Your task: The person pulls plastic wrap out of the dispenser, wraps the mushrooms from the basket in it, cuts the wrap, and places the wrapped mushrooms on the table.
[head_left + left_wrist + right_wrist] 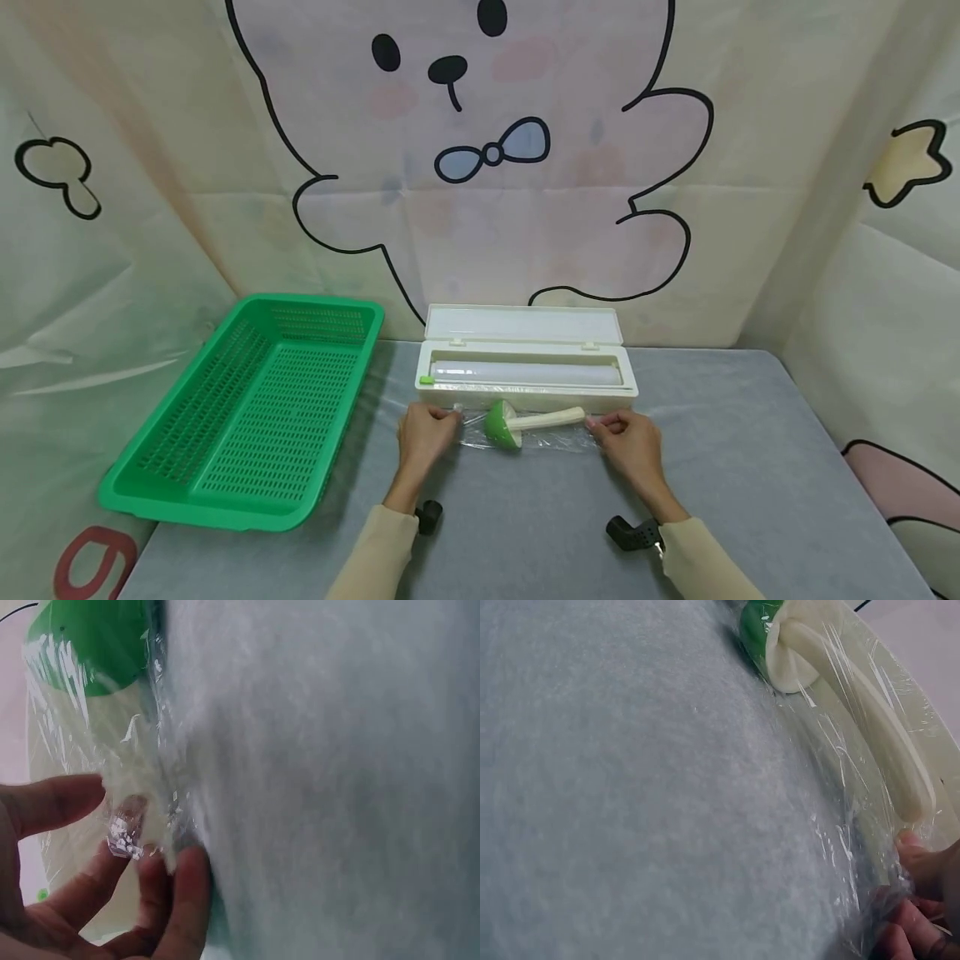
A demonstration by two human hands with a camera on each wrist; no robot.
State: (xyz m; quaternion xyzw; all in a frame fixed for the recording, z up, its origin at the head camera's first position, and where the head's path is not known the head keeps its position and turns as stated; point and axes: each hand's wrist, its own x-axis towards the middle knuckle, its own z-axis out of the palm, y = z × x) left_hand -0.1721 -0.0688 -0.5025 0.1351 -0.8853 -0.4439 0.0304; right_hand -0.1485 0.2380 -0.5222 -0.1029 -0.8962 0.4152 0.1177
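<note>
Pinching: left hand (427,435) and right hand (628,446) each grip clear, crinkled plastic film (472,433).
Glossy green-capped, cream-stemmed mushroom (534,422): against the film, between both hands.
Film risk: uneven pulling might tear it.

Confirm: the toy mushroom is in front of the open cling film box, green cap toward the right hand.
No: the head view shows the green cap toward the left hand; the toy mushroom is in front of the open cling film box.

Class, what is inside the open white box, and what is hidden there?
A pale roll lies inside the white box, with a small green piece at the opening's left. The roll's underside and whatever lies beneath it are hidden.
</note>
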